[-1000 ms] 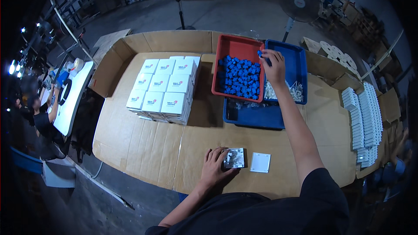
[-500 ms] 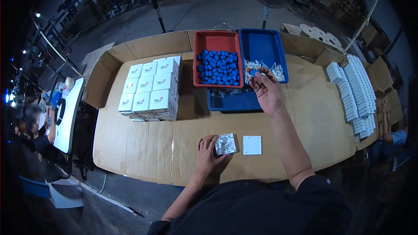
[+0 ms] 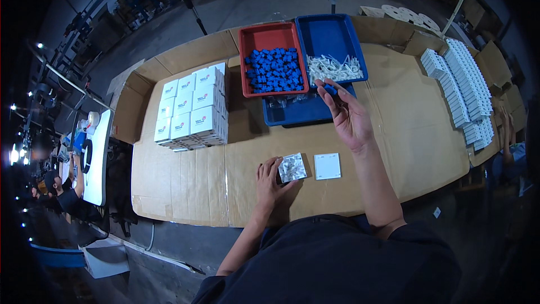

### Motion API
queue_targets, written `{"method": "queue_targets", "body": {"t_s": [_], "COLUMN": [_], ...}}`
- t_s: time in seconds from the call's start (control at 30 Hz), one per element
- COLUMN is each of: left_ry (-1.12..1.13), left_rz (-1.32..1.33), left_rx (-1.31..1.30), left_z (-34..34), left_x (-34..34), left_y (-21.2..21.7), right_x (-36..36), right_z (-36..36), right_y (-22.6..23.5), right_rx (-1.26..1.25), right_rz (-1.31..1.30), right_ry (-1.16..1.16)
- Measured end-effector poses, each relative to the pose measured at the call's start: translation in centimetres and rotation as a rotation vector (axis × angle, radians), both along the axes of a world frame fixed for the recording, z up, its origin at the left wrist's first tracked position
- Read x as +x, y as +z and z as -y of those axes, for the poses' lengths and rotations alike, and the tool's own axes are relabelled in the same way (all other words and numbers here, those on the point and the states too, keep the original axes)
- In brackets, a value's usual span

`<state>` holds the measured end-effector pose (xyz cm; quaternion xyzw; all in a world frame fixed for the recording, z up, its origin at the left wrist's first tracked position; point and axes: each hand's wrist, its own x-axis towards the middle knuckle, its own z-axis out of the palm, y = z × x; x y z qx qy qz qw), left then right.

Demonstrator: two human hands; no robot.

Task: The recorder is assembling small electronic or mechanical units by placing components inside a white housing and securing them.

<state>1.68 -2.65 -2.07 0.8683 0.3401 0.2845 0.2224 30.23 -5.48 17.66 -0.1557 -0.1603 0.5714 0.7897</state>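
Observation:
My left hand (image 3: 269, 186) lies on the cardboard, thumb and fingers closed around the sides of a small square box (image 3: 292, 167) with a crinkled silvery top. Just right of it, a flat white square plate (image 3: 327, 166) rests on its own. My right hand (image 3: 353, 121) is raised in front of the blue tray (image 3: 329, 34), palm turned partly up. Its fingertips pinch a small blue plastic piece (image 3: 331, 89); whether a thin white piece is with it, I cannot make out. Similar blue pieces (image 3: 275, 70) fill the front of the red tray (image 3: 267, 35).
Thin white parts (image 3: 334, 68) lie in the blue tray. Below both trays sits another blue tray (image 3: 295, 115) with clear bags. Stacked white boxes (image 3: 191, 107) stand left, rows of white parts (image 3: 467, 95) right. Cardboard walls (image 3: 191, 53) edge the table. Other people work at both sides.
My right hand has drawn back from above the white parts to the tray's near edge, still pinching the blue piece. The view has shifted; my left hand keeps its hold on the box.

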Motion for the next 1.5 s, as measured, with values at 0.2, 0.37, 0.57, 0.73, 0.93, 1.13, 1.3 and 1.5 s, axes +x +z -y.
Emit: {"method": "queue_targets", "body": {"t_s": [0.2, 0.37, 0.57, 0.73, 0.93, 1.13, 1.3, 1.5], "left_ry": [0.057, 0.062, 0.093, 0.095, 0.095, 0.096, 0.095, 0.095], "left_rz": [-0.016, -0.012, 0.048, 0.026, 0.041, 0.016, 0.003, 0.003], "left_rx": [-0.073, -0.103, -0.126, -0.133, -0.181, -0.166, -0.161, -0.164], "left_z": [-0.3, -1.0, -0.5, -0.4, -0.4, -0.6, -0.6, -0.6], "left_x": [0.0, 0.5, -0.6, -0.4, -0.5, -0.6, -0.5, -0.6], "left_y": [0.5, 1.4, 1.4, 1.3, 0.9, 1.1, 1.1, 1.0], "right_x": [-0.8, -2.8, -8.4, -9.7, -11.0, -11.4, -11.4, -11.2], "right_z": [-1.3, -0.4, 2.2, 0.9, -0.1, -0.4, -0.4, -0.4], "right_y": [-6.2, -17.4, -17.1, -17.8, -18.2, -18.5, -18.3, -18.7], "right_rx": [-0.171, -0.464, -0.297, -0.121, -0.118, -0.156, -0.194, -0.206], "right_rz": [0.395, 1.099, 1.744, 1.823, 1.952, 1.912, 1.895, 1.932], "right_ry": [-0.110, -0.287, -0.344, -0.304, -0.199, -0.172, -0.127, -0.060]}}
